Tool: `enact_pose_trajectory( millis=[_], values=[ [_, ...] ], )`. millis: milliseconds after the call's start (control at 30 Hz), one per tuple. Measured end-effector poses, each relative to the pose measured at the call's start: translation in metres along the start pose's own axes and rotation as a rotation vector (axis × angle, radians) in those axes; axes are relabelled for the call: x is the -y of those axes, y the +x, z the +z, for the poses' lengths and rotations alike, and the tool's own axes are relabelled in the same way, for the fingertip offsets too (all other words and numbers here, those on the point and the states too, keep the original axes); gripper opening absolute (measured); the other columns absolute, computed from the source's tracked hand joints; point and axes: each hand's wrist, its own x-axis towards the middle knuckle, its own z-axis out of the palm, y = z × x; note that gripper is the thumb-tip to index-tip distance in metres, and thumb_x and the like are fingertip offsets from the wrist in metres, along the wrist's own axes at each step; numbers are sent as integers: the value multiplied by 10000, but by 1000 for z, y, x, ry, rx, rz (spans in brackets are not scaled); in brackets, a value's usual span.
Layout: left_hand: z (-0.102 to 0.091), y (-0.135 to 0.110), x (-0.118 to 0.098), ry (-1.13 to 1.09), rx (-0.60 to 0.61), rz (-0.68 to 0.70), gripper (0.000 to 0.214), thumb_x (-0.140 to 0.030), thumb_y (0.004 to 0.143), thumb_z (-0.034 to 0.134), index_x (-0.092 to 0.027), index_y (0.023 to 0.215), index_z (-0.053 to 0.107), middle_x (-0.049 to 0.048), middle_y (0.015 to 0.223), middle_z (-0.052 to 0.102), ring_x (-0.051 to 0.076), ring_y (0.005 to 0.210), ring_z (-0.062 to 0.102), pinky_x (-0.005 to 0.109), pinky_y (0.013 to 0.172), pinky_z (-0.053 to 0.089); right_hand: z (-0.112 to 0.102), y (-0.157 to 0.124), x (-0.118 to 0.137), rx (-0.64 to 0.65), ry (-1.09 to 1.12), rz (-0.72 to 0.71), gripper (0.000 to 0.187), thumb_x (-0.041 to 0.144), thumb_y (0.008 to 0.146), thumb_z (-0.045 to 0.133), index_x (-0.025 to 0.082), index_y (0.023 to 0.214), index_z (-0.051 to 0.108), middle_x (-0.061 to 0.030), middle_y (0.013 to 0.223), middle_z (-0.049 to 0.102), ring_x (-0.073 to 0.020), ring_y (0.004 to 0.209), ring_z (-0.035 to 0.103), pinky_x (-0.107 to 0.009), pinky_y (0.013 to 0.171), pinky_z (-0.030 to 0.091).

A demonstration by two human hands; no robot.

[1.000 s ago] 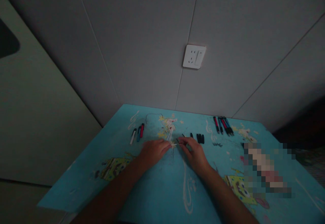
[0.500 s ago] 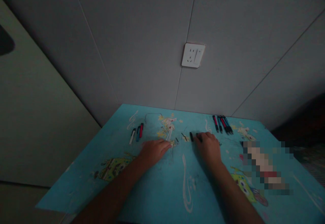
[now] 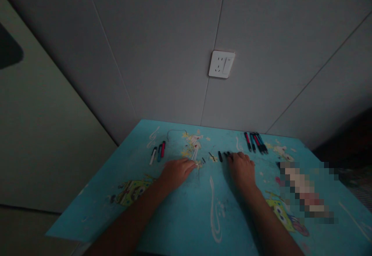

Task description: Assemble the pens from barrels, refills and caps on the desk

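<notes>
My left hand (image 3: 179,172) lies low on the table with its fingers stretched out together. Their tips reach the near ends of several thin white sticks, which look like pen refills (image 3: 195,153); no grip on them shows. Over to the right, my right hand (image 3: 241,170) has its fingers curled down at a small black pen part (image 3: 229,154), partly hidden by the fingertips. A short black tube (image 3: 220,156) stands apart just left of that hand. Small dark slivers (image 3: 212,156) lie between the hands; their kind is too small to tell.
White, teal and red pen barrels (image 3: 163,149) lie in a group at the left. Several red and blue pens (image 3: 257,143) lie at the back right. A blurred-out long object (image 3: 305,190) lies on the right of the blue patterned table (image 3: 186,217). Behind is a wall with a socket (image 3: 221,64).
The right hand has shifted slightly right, and more of the small black pieces shows beside its fingertips. My left hand stays in place. The whole view has moved a little.
</notes>
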Motion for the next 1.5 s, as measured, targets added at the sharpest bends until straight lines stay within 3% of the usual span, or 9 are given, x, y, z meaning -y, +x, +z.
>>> enact_pose_trajectory(
  millis=[100,200,333,500,1000,1267,1500],
  values=[
    [-1,1,-1,4,-1,-9,356,-409,998,371,-234,980,681,40,865,687,167,790,639,261,705,428,-2,4,4,9,230,-59,229,284,958,456,172,998,653,-121,951,679,-258,917,610,-365,802,424],
    [-3,2,-1,-2,-11,-28,367,-406,997,375,-221,945,688,44,845,688,165,775,636,257,703,433,-3,3,14,62,532,-209,230,284,967,438,188,1039,633,-83,967,684,-210,881,626,-322,804,463],
    [-3,3,0,-57,-43,-39,327,-373,989,408,-220,989,697,47,894,705,170,826,645,260,756,454,-10,-2,26,70,693,-360,169,272,948,494,196,1019,627,-65,960,667,-209,897,614,-337,820,483],
    [-1,2,0,-43,-53,-42,324,-368,992,410,-221,1006,697,47,893,707,176,836,655,268,751,454,-17,-4,29,68,724,-437,142,241,952,503,205,1020,622,-71,961,660,-223,921,612,-363,842,488],
    [-1,1,1,-1,-47,3,327,-370,998,401,-206,942,678,36,831,683,157,780,638,249,693,412,-12,-4,30,38,706,-515,139,252,957,504,205,994,629,-77,943,657,-236,901,604,-385,825,492],
    [-1,1,2,-16,-47,-6,334,-374,998,395,-207,927,675,34,837,681,156,776,634,249,693,407,-12,-2,27,13,690,-492,155,245,963,493,210,1026,630,-73,976,650,-232,926,600,-393,847,489],
    [0,0,0,-20,-15,18,355,-416,994,391,-221,936,683,32,840,679,153,783,632,246,709,423,-15,-6,34,71,765,-503,125,226,951,520,219,1010,630,-62,973,646,-217,939,601,-371,860,490]
  ],
)
